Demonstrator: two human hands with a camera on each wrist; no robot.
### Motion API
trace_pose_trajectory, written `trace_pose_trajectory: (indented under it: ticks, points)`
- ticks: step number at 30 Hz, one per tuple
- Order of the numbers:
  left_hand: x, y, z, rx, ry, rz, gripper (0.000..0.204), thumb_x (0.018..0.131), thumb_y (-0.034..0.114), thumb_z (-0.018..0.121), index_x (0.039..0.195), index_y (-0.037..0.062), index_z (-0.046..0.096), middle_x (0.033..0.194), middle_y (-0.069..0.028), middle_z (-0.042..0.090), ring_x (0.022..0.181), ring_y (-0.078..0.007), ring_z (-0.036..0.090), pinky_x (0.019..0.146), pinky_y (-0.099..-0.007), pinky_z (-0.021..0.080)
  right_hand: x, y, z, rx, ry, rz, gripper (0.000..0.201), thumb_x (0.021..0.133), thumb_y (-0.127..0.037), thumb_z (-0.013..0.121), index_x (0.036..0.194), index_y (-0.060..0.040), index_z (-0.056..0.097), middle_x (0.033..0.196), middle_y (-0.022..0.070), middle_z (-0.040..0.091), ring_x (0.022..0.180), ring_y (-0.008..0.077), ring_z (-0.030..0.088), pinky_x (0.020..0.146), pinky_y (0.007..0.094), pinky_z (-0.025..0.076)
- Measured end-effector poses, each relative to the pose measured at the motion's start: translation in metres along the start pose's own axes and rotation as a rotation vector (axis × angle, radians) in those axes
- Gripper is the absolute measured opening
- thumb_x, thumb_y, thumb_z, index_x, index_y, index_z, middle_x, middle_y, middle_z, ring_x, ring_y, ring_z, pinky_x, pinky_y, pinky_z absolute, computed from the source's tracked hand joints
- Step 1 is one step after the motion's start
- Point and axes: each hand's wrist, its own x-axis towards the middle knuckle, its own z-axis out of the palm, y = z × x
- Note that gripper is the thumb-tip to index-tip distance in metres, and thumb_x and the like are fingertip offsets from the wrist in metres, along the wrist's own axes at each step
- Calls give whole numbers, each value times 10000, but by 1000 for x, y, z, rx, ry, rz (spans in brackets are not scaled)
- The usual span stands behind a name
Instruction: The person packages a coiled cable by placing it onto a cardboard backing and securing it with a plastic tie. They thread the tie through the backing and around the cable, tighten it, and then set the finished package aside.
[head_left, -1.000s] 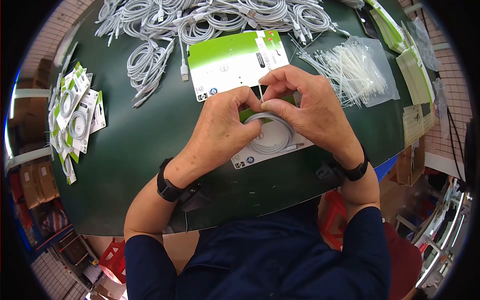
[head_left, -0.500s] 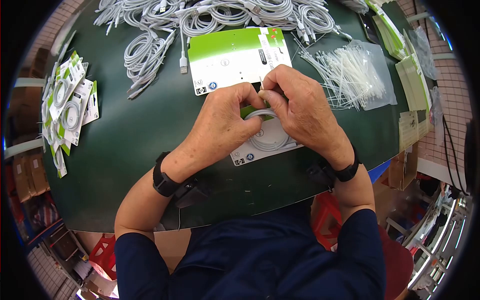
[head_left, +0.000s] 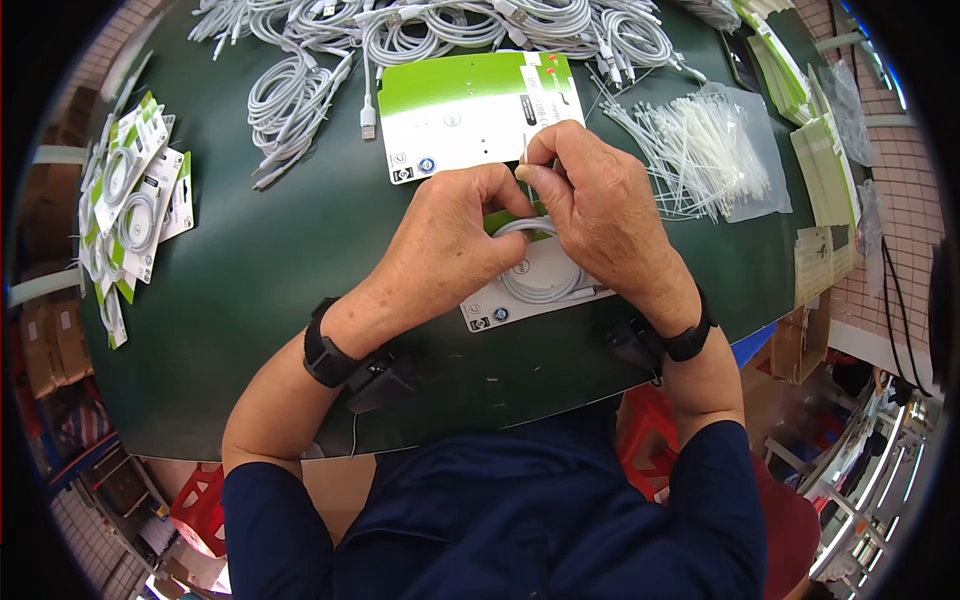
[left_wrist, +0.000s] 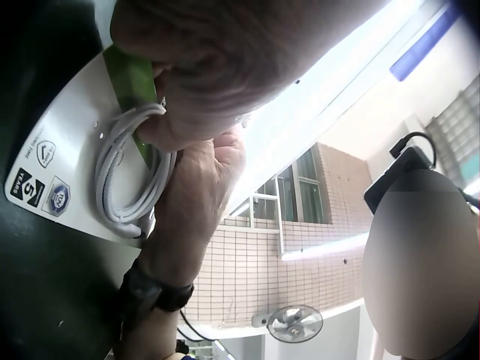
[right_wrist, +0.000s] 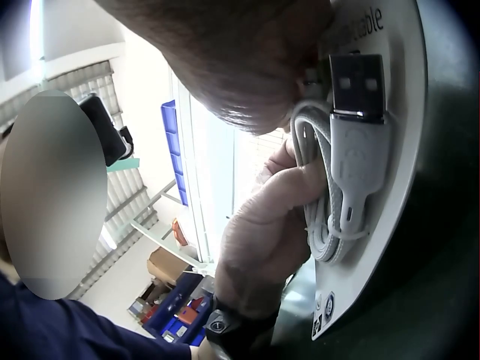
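Observation:
A coiled white USB cable [head_left: 548, 292] lies against a white and green printed card [head_left: 488, 312] in front of the person. The left hand [head_left: 440, 235] holds the coil and card at the top, its thumb inside the loop. Just above the coil, the right hand [head_left: 612, 210] pinches a thin white cable tie [head_left: 525, 147] between thumb and forefinger. In the right wrist view the cable's USB plug [right_wrist: 358, 150] lies along the card, with a tie around the cable below it. The hands hide the top of the coil in the head view.
Another green and white card [head_left: 440, 125] lies just beyond the hands. Coiled cables [head_left: 430, 30] are heaped at the back. Loose cable ties [head_left: 705, 150] lie on a plastic bag to the right. Carded cables [head_left: 135, 220] are piled left; stacked cards [head_left: 825, 170] stand at the right edge.
The right thumb and forefinger, spread apart along the tie a second ago, have come together on it. The left hand keeps its hold on the coil. The head view has shifted slightly.

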Motion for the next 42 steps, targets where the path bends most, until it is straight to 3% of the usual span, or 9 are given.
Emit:
trace_pose_trajectory:
  ticks: [11, 20, 26, 29, 35, 38, 41, 42]
  points:
    - [0, 1, -1, -17, -3, -4, 188, 775, -38, 704, 962, -21, 713, 943, -45, 765, 952, -100, 707, 980, -288, 559, 0, 1, 2, 46, 21, 40, 75, 969, -77, 665, 1019, -69, 610, 851, 122, 688, 770, 356, 704, 662, 447, 538]
    - [0, -1, 0, -53, 2, 11, 191, 779, -47, 701, 968, -27, 713, 981, -57, 778, 993, -118, 725, 1000, -299, 564, 1, -2, 0, 240, 46, 54, 137, 904, -20, 727, 1038, -37, 706, 877, 126, 694, 746, 319, 691, 666, 389, 547]
    - [1, 1, -2, -118, 17, 13, 213, 774, -54, 713, 985, -30, 702, 982, -68, 778, 995, -116, 725, 995, -297, 571, 5, 3, -12, 94, 11, -150, 116, 890, -3, 736, 995, -51, 746, 884, 108, 691, 782, 281, 690, 688, 368, 543]
    - [2, -2, 0, -96, 73, 34, 231, 776, -52, 715, 1007, -35, 704, 976, -65, 773, 974, -111, 722, 959, -287, 576, 4, -4, -16, 85, -9, -154, 124, 895, -4, 736, 1005, -60, 747, 873, 100, 688, 742, 271, 685, 658, 362, 542]
    - [1, 3, -5, -31, 11, 24, 177, 822, 16, 763, 991, -27, 731, 903, -56, 769, 839, -72, 685, 817, -260, 575, -1, -19, -27, 257, -190, 37, 98, 902, 5, 730, 985, -35, 763, 838, 109, 746, 693, 244, 712, 641, 316, 558]
    - [1, -2, -4, -50, 5, 43, 158, 858, 85, 801, 960, -26, 752, 851, -44, 764, 791, -55, 659, 757, -255, 561, -2, -20, -31, 332, -308, 34, 165, 874, 69, 718, 1002, -26, 763, 854, 80, 762, 639, 140, 692, 598, 271, 533]
    - [1, 3, -6, 10, 19, 54, 187, 875, 124, 818, 978, -28, 778, 842, -39, 767, 794, -53, 652, 736, -248, 547, -2, -21, -35, 368, -405, 113, 119, 876, 20, 736, 988, -13, 760, 851, 132, 750, 727, 262, 723, 673, 323, 566]
    - [1, 3, -6, 0, 20, 52, 190, 873, 125, 820, 982, -27, 785, 845, -40, 769, 796, -52, 650, 734, -249, 545, -2, -19, -35, 376, -411, 100, 126, 870, 21, 741, 991, -11, 759, 862, 134, 749, 742, 267, 722, 685, 330, 566]
